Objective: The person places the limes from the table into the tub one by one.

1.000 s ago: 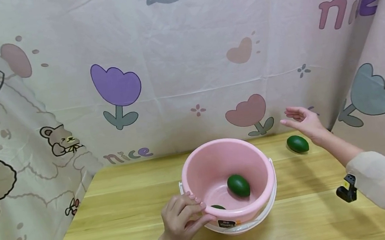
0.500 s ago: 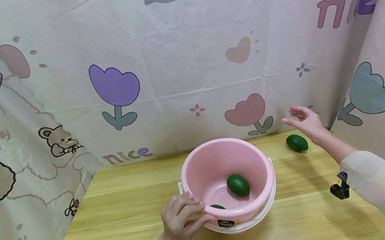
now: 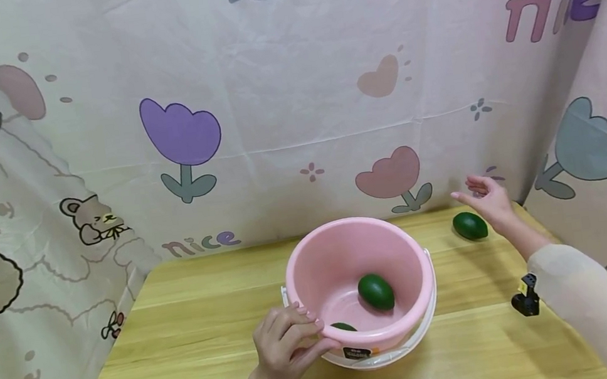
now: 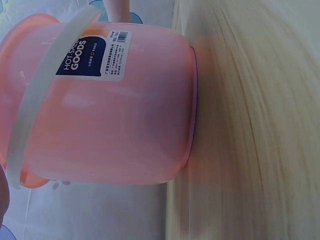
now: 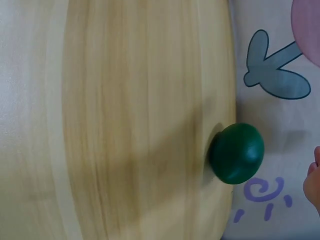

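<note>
A pink bucket (image 3: pixel 319 270) stands upright on the wooden table. My left hand (image 3: pixel 285 346) grips its near-left rim, fingers over the edge and thumb outside. Inside the bucket lies a dark green oval fruit (image 3: pixel 375 292) with a pointed end; a second green fruit (image 3: pixel 343 326) is mostly hidden behind the near rim. Another such green fruit (image 3: pixel 470 226) rests on the table at the back right. Just above and to the right of it my right hand (image 3: pixel 490 203) hovers with relaxed fingers, holding nothing. In the right wrist view this green fruit (image 5: pixel 237 153) sits near the table's edge.
A white handle (image 4: pixel 37 95) hangs down around the bucket's near side. Behind the table (image 3: pixel 199 310) hangs a printed curtain (image 3: pixel 280 91), which also closes in both sides. A small black device (image 3: pixel 526 296) is worn at the right wrist.
My right hand has shifted slightly to the right and down, and its forearm has swung left. The left hand, bucket and green fruits have stayed in place.
</note>
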A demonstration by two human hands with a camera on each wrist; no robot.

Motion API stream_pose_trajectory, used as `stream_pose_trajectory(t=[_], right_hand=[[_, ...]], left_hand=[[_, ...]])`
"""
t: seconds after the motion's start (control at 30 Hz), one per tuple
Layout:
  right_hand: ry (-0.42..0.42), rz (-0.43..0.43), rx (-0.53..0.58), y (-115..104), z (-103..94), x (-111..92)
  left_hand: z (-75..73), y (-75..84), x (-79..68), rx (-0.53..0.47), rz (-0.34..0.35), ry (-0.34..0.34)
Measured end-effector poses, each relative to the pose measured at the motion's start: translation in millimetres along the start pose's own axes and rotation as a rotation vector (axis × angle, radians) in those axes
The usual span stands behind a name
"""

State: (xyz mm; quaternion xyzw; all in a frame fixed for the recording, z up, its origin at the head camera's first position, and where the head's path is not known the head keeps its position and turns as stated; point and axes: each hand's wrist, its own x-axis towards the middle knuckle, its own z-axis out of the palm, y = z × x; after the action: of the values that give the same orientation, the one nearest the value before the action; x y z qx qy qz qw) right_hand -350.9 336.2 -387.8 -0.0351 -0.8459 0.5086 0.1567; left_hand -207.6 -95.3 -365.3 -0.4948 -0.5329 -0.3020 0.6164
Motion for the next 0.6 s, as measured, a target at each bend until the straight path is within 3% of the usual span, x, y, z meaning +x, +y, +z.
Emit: stream_pose_trajectory(t=[0.6], right_hand=[[-0.019, 0.058, -0.060, 38, 3.3, -6]], left_hand=[[-0.7, 0.5, 0.4, 0.016, 0.016, -0.008]])
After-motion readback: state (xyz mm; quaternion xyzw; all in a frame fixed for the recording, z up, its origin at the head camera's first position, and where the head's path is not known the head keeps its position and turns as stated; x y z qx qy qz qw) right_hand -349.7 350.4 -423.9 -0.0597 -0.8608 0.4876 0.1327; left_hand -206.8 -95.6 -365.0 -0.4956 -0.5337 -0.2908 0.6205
